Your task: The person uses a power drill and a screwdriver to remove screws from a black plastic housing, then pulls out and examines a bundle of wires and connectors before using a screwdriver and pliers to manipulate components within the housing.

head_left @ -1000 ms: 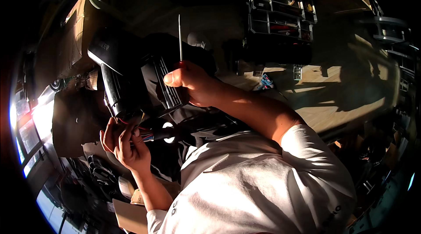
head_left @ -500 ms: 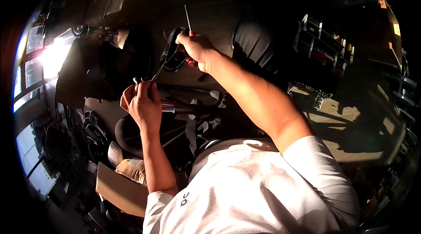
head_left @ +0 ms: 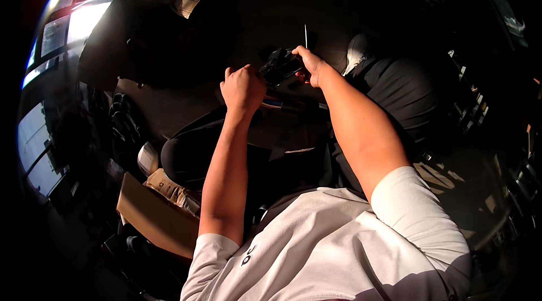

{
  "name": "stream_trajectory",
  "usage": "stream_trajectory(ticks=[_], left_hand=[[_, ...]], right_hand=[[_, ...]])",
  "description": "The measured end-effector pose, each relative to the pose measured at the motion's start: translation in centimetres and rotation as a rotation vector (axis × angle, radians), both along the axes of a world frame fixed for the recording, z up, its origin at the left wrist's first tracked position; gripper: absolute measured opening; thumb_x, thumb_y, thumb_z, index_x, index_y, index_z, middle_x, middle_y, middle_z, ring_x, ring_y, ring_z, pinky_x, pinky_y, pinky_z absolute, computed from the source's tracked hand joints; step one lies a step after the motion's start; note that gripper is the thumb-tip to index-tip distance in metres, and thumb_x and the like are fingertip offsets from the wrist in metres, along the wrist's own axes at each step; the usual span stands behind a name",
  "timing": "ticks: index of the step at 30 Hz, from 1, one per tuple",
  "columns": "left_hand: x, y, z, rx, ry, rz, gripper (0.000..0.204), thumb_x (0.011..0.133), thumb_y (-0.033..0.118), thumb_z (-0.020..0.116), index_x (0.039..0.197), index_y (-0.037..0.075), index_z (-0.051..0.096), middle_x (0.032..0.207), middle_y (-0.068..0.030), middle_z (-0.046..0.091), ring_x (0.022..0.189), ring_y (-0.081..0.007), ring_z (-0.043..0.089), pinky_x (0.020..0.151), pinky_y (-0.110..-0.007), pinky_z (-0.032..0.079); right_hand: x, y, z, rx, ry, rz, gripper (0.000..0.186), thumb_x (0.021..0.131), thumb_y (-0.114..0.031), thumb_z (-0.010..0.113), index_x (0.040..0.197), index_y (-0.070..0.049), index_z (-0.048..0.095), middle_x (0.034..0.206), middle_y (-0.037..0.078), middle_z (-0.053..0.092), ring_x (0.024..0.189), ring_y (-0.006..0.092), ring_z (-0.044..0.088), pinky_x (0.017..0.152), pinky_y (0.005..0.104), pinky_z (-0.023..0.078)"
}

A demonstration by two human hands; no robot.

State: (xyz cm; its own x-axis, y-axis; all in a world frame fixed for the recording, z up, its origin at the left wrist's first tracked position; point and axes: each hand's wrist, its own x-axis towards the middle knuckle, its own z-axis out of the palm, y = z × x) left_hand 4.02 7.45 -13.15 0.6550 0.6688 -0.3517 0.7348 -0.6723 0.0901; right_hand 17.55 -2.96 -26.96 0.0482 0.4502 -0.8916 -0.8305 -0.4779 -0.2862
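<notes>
My right hand (head_left: 310,67) is closed round a screwdriver (head_left: 306,34), whose thin metal shaft points away from me; its handle is mostly hidden in the palm. Between my hands is a black angular part (head_left: 279,67), lying against the fingers of my right hand. My left hand (head_left: 244,88) is curled at the part's left side, back of the hand up. Whatever its fingers grip is hidden. Beneath the part, several coloured wires (head_left: 273,102) show in a dark bundle.
A cardboard box (head_left: 149,219) with a brown paper package (head_left: 172,191) stands at the lower left. On the right are a black-clad leg (head_left: 409,95) and a pale shoe (head_left: 355,55). Large dark cardboard (head_left: 104,55) lies far left, near bright windows. Deep shadow hides much of the floor.
Both hands have come closer together, with the black part now between them. My left hand has moved right and away from me, and its fingers have curled over. The view has shifted.
</notes>
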Motion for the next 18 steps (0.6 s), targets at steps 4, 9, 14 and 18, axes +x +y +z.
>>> stream_trajectory(ticks=[4, 9, 14, 18], left_hand=[[-0.5, -1.5, -1.2, -0.078, 0.055, 0.116, 0.021, 0.088, 0.024, 0.059, 0.089, 0.008, 0.072, 0.083, -0.0111, 0.071, 0.100, -0.0332, 0.061, 0.082, -0.045, 0.053], [-1.4, -2.3, -2.5, -0.090, 0.043, 0.185, 0.021, 0.087, 0.026, 0.061, 0.089, 0.008, 0.072, 0.085, -0.0111, 0.071, 0.103, -0.0333, 0.059, 0.082, -0.045, 0.053], [-2.0, -2.6, -2.0, -0.062, -0.022, 0.204, 0.016, 0.086, 0.020, 0.065, 0.084, 0.004, 0.070, 0.081, -0.0108, 0.071, 0.089, -0.0330, 0.063, 0.085, -0.040, 0.051], [-1.1, -2.5, -2.4, -0.083, 0.000, 0.169, 0.021, 0.087, 0.025, 0.063, 0.088, 0.006, 0.071, 0.085, -0.0114, 0.071, 0.102, -0.0332, 0.059, 0.084, -0.044, 0.052]], right_hand=[[0.8, 0.6, -0.4, -0.101, -0.061, 0.118, 0.034, 0.077, -0.044, 0.067, 0.091, -0.013, 0.062, 0.085, 0.003, 0.058, 0.066, 0.0183, 0.055, 0.055, 0.0335, 0.044], [1.3, 0.2, -3.5, -0.139, -0.091, 0.139, 0.042, 0.085, -0.050, 0.065, 0.101, -0.012, 0.065, 0.089, 0.006, 0.061, 0.062, 0.0211, 0.054, 0.051, 0.0340, 0.045], [0.5, -1.9, -10.6, -0.537, -0.396, 0.083, 0.043, 0.093, -0.048, 0.058, 0.105, -0.007, 0.064, 0.088, 0.006, 0.061, 0.063, 0.0192, 0.056, 0.050, 0.0316, 0.046], [0.5, -3.3, -18.8, -0.706, -0.502, 0.260, 0.040, 0.095, -0.039, 0.055, 0.110, -0.003, 0.062, 0.098, 0.008, 0.064, 0.070, 0.0203, 0.062, 0.057, 0.0348, 0.050]])
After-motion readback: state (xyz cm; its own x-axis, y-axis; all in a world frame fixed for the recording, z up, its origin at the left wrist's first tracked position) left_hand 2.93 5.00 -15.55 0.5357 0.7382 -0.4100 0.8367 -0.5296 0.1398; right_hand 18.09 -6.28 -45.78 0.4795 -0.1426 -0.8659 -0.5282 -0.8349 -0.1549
